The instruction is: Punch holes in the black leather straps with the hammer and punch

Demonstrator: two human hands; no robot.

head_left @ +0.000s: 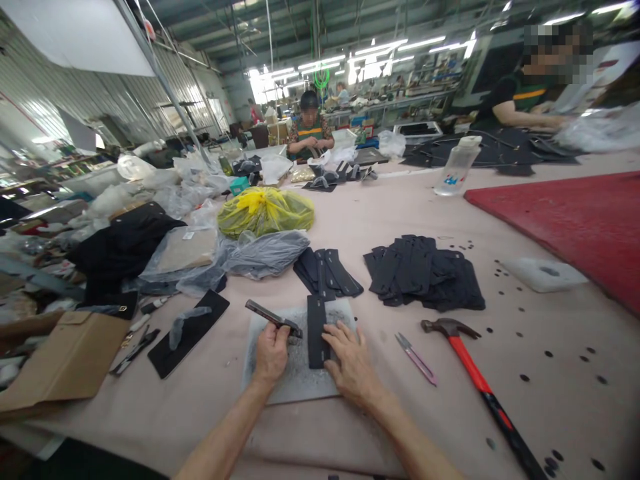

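Observation:
My left hand (273,351) is closed around a dark metal punch (270,315), which slants over the left part of a worn white board (295,383). A flat black strip of material (317,333) with small slits lies lengthwise on that board. My right hand (353,360) rests on the strip's right edge, fingers spread and holding nothing. Beyond the board are a few similar black pieces (330,273) and, to their right, a larger heap of black pieces (425,273). Pink-handled thread snips (417,360) lie right of my right hand.
A claw hammer (470,360) with a red-and-black handle lies at right, near scattered black discs and a white block (545,275). A red board (565,220) stands beyond. At left are a cardboard box (65,360), plastic bags and a yellow bag (265,212). Two co-workers sit further back.

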